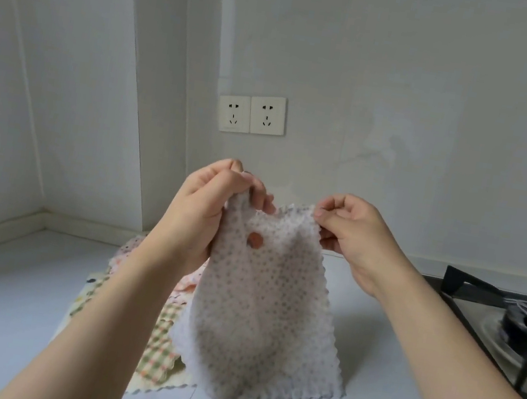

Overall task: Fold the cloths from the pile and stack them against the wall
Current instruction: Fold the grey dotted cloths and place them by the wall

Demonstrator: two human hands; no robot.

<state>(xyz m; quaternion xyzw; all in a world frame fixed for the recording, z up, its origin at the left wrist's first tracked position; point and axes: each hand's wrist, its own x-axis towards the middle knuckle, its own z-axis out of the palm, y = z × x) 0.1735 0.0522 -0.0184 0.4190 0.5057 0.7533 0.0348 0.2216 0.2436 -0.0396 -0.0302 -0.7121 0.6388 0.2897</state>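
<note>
Now lifted at centre frame: white dotted cloth (267, 307), hanging above the counter (15, 298) and clear of the pile (161, 331) at lower left of centre. Left hand (201, 210) bunched shut on the upper left corner, fabric gathered in the fist; right hand (350, 230) pinching the upper right edge between thumb and fingertips. Hands near each other but not touching, so the top edge sags between them.

Best handled, by judgement: walk the left grip out to the true corner, draw the hands apart until the top edge runs straight, let the cloth drop flat, then bring corner to corner before laying it down. Worth keeping the hem clear of the stove burner (525, 327) at the right edge of the frame. No folded stack visible yet by the wall (408, 101) with its twin sockets (251, 114), so likely early in the task.

Appearance of the cloth: thin, soft, slightly see-through; small grey dots all over; one round orange mark near the upper left; scalloped edges; lower part curling inward and bellied. Likely limp and quick to crumple.
</note>
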